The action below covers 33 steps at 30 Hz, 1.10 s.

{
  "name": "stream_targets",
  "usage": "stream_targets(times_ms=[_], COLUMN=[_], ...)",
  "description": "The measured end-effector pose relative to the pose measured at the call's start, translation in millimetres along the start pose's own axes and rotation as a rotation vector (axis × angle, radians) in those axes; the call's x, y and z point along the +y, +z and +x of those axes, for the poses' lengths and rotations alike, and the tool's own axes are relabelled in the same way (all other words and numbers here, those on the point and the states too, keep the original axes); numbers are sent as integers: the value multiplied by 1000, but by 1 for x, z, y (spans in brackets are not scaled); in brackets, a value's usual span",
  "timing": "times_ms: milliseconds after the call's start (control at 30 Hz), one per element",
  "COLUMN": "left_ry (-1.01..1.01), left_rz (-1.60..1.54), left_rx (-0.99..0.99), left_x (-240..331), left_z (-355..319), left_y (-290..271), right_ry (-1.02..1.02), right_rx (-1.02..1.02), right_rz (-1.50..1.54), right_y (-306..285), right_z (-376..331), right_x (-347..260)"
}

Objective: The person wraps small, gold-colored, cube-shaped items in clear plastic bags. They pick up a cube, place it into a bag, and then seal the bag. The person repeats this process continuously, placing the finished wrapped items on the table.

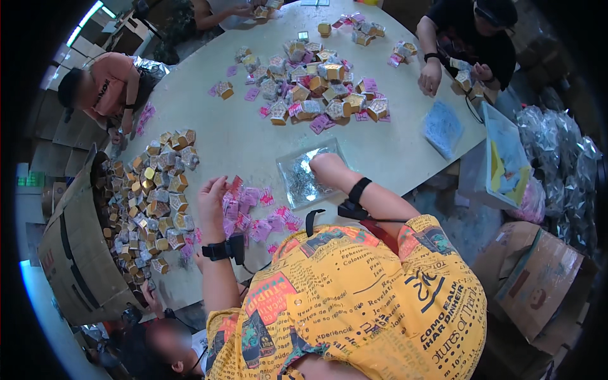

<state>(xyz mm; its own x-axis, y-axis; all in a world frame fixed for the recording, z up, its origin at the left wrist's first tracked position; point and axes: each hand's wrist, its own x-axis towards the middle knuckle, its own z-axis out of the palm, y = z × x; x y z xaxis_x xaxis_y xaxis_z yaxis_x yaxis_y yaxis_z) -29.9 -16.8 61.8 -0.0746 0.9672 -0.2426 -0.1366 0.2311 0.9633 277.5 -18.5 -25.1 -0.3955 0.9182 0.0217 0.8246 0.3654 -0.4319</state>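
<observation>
My left hand is raised beside a heap of pink printed tags, its fingers pinched together on a small reddish-pink tag. My right hand is curled over a shallow clear square tray that holds small shiny silver bits. Its fingertips point down and are hidden, so what they grip does not show. Both wrists wear black straps with small devices. Ahead of my hands lies a large pile of gold, many-sided boxes, many in clear wrap, with pink tags among them.
A tipped carton spills more gold boxes at the left. A clear bag of pale material lies at the table's right, by a plastic bin. Several people work around the table; an opened carton stands at right.
</observation>
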Motion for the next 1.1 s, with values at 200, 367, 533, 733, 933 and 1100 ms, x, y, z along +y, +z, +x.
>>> stream_targets(times_ms=[200,367,533,733,933,1100], left_ry=[-27,-74,-73,-72,-86,-79], left_rz=[-147,-143,-101,71,59,30], left_rx=[-111,-145,-187,-241,-321,-376], left_x=[-7,-10,-13,-8,-20,-28], left_z=[0,-5,-4,-10,-15,-17], left_y=[19,38,45,60,79,91], right_ry=[-164,-110,204,368,382,34], right_rx=[106,97,146,125,119,205], right_rz=[-214,-120,346,909,1192,523], right_y=[7,18,9,-16,-39,-34], right_z=[-13,-27,-20,-9,-11,-13], right_x=[17,21,16,9,-4,-7])
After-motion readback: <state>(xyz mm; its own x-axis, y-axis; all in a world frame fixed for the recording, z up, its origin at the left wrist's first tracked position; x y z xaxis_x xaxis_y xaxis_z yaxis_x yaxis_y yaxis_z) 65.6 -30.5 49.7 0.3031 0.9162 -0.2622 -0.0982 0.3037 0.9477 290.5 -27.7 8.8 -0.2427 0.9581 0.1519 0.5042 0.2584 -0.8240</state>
